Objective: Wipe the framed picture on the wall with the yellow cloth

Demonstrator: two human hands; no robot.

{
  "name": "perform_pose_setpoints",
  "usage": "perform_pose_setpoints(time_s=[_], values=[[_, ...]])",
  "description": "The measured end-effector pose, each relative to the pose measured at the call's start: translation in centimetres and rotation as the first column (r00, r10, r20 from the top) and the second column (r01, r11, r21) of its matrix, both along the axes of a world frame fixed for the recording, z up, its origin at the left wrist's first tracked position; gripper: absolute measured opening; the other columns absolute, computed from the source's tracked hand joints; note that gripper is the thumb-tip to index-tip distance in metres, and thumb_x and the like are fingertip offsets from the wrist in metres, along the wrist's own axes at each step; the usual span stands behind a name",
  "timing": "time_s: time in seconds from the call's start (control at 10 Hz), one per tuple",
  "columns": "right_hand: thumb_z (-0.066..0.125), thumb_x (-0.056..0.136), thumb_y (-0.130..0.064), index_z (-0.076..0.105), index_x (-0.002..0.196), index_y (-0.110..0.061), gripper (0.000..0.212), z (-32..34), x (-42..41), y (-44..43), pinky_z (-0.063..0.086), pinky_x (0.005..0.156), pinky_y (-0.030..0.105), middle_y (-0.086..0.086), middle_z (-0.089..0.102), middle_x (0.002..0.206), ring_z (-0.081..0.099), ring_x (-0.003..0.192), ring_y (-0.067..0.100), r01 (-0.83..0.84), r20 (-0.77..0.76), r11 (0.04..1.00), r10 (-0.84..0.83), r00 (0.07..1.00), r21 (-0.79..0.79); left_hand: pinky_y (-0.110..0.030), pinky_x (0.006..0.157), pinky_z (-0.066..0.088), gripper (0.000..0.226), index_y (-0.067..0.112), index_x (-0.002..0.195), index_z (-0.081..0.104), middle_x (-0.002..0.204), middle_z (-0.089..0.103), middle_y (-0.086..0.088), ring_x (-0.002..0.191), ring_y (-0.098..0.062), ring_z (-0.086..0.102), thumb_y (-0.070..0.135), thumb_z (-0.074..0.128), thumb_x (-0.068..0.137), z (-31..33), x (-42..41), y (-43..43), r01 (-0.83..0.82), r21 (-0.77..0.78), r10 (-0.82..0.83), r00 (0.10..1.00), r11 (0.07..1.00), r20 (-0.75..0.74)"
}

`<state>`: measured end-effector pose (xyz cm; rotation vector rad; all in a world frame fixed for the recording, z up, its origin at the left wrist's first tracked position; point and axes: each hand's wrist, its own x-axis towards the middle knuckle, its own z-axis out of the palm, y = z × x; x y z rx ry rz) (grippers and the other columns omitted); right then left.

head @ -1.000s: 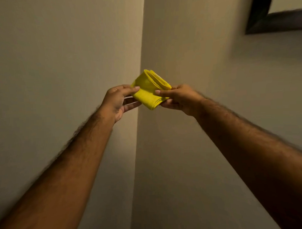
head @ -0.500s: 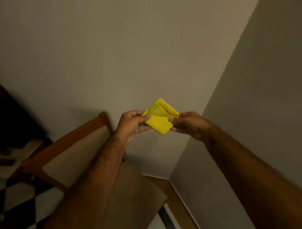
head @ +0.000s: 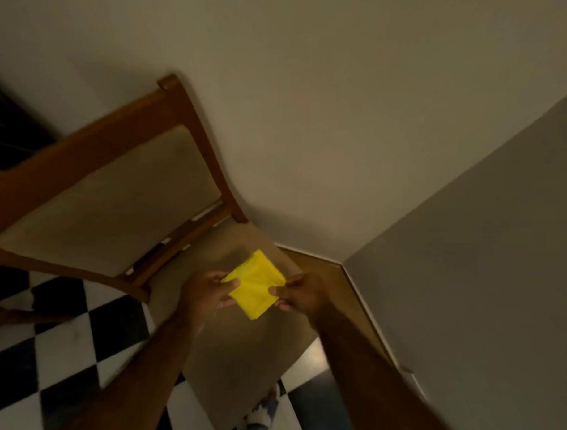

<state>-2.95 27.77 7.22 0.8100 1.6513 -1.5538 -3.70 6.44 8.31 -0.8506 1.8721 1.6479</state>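
A folded yellow cloth (head: 253, 285) is held flat between both hands above a chair seat. My left hand (head: 205, 293) pinches its left edge with thumb on top. My right hand (head: 300, 293) pinches its right edge. The framed picture is out of view.
A wooden chair (head: 108, 201) with a beige padded back and seat (head: 242, 354) stands against the wall, right under my hands. Two walls meet in a corner (head: 341, 262) at the right. The floor (head: 65, 344) has black and white tiles. A foot (head: 262, 415) shows at the bottom.
The view has swung down from the wall to the chair and floor. The picture frame has left the view. Both hands keep hold of the cloth, now lower and flatter.
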Motion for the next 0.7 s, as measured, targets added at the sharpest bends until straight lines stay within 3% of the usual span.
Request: perform_pose_setpoints(time_s=[0.1,0.2,0.3,0.4,0.5,0.6,0.7], values=[[0.080,0.083,-0.002,0.067,0.111,0.019,0.037,-8.1,1.9,-3.1,0.058,0.049,0.019,0.006,0.067,0.057,0.065,0.043,0.007,0.002,0.038,1.000,-0.003,0.999,0.014,-0.028,0.053,0.062,0.034,-0.014,0.120,0.059,0.108,0.063,-0.022,0.097,-0.034,0.063,-0.005,0.068,0.088,-6.6,1.3,-2.0,0.000,-0.123,0.009,0.997,0.992,0.078],[0.081,0.083,-0.008,0.071,0.108,0.013,0.034,-12.3,3.0,-4.2,0.062,0.060,0.026,0.009,0.070,0.067,0.071,0.059,0.018,-0.015,0.047,0.999,0.012,0.999,0.052,-0.024,0.050,0.061,0.038,-0.015,0.123,0.058,0.109,0.062,-0.022,0.097,-0.034,0.063,-0.006,0.069,0.088,-10.5,2.0,-2.6,0.023,-0.167,-0.005,0.994,0.986,0.108],[0.081,0.083,-0.016,0.074,0.108,0.003,0.032,-17.0,4.0,-5.1,0.060,0.091,0.049,0.020,0.077,0.098,0.074,0.097,0.038,-0.045,0.004,0.991,0.045,0.999,0.123,-0.022,0.049,0.060,0.040,-0.017,0.123,0.057,0.107,0.062,-0.022,0.090,-0.033,0.064,-0.007,0.070,0.086,-15.3,2.6,-3.0,0.016,-0.176,0.014,0.985,0.984,0.172],[0.079,0.085,-0.022,0.073,0.111,-0.003,0.034,-18.5,4.2,-5.4,0.055,0.097,0.052,0.020,0.075,0.110,0.071,0.105,0.036,-0.094,-0.032,0.977,0.102,0.994,0.194,-0.023,0.050,0.061,0.041,-0.018,0.122,0.057,0.107,0.063,-0.026,0.086,-0.031,0.065,-0.005,0.071,0.086,-17.4,2.7,-3.2,0.003,-0.190,0.031,0.983,0.982,0.179],[0.077,0.085,-0.030,0.071,0.110,-0.005,0.036,-20.3,4.0,-5.4,0.055,0.096,0.049,0.017,0.074,0.111,0.070,0.105,0.034,-0.143,-0.054,0.957,0.162,0.985,0.254,-0.040,0.063,0.066,0.038,-0.011,0.113,0.065,0.109,0.069,-0.032,0.084,-0.035,0.070,0.010,0.078,0.084,-19.5,2.7,-2.6,0.132,-0.347,-0.075,0.982,0.928,0.174],[0.074,0.087,-0.032,0.066,0.113,-0.007,0.036,-19.0,3.7,-5.7,0.054,0.096,0.046,0.015,0.071,0.115,0.067,0.108,0.033,-0.196,-0.101,0.933,0.236,0.966,0.300,-0.048,0.087,0.060,0.054,-0.001,0.122,0.063,0.120,0.069,-0.024,0.103,-0.038,0.069,0.033,0.079,0.082,-19.2,2.6,-2.6,0.384,-0.590,-0.329,0.922,0.710,0.205],[0.058,0.094,-0.052,0.048,0.139,-0.007,0.064,-15.3,3.4,-5.8,0.048,0.103,0.044,0.017,0.056,0.139,0.055,0.128,0.034,-0.247,-0.121,0.752,0.397,0.910,0.612,-0.049,0.112,0.040,0.095,0.006,0.153,0.033,0.156,0.040,-0.020,0.143,-0.036,0.041,0.056,0.071,0.082,-16.8,2.5,-3.1,0.505,-0.761,-0.512,0.816,0.407,0.269]])
